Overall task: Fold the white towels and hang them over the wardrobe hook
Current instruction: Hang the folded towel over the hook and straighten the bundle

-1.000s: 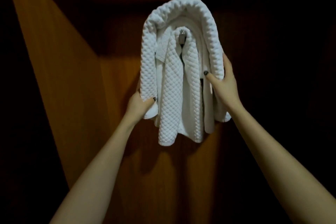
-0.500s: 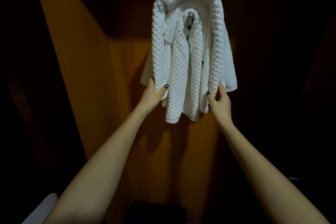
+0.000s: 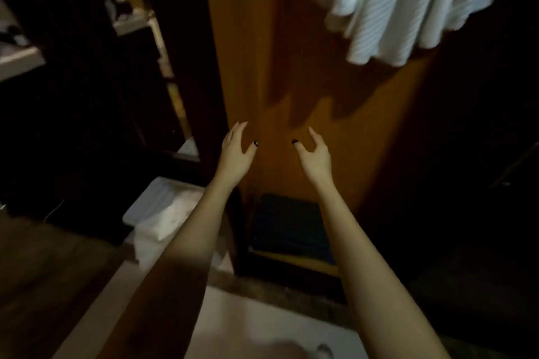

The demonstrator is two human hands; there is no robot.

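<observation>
On my head view, both hands are free. My left hand [image 3: 234, 151] and right hand [image 3: 315, 154] are raised side by side with the fingers loosely spread, holding and touching nothing, in front of the wooden wardrobe panel [image 3: 262, 38]. I count two hands and one hanging bundle of white towels [image 3: 408, 3], up and to the right of the right hand. It is too blurred to count its layers. Its folds run top to bottom, with the lower edges pointing down. One folded white cloth [image 3: 163, 213] lies below and left of the left hand.
</observation>
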